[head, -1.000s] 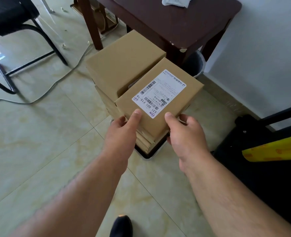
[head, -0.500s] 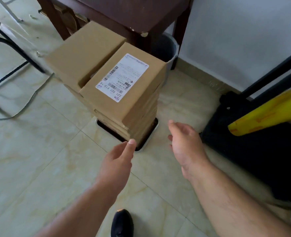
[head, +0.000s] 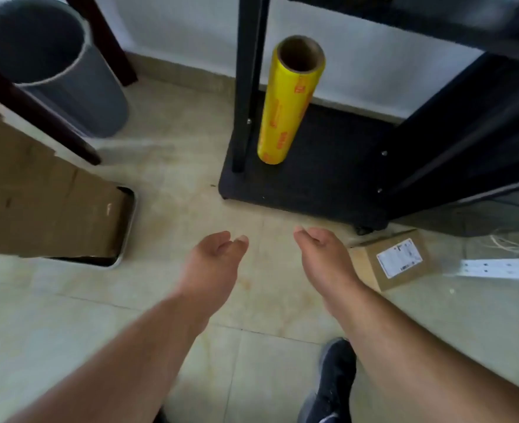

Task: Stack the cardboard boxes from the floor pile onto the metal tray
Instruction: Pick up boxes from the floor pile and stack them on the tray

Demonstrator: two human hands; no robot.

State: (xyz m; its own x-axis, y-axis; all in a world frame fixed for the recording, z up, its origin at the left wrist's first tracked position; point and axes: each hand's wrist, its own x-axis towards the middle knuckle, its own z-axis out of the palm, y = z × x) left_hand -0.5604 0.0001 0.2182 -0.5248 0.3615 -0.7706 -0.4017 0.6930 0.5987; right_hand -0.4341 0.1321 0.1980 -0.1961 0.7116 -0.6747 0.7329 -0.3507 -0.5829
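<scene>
A stack of brown cardboard boxes fills the left edge, standing on the metal tray, of which only a rim corner shows. A single small cardboard box with a white label lies on the floor at the right, just beyond my right hand. My left hand hovers over the tiles in the middle. Both hands are empty, with fingers loosely curled and apart. The view is blurred.
A grey bin stands at the top left behind a dark table leg. A black frame with a base plate holds an upright yellow film roll. White perforated strips lie at the right. My shoe is below.
Both hands let go of the labelled box, left on top of the stack. The view has swung right, so the stack slid to the left edge and the floor box appeared.
</scene>
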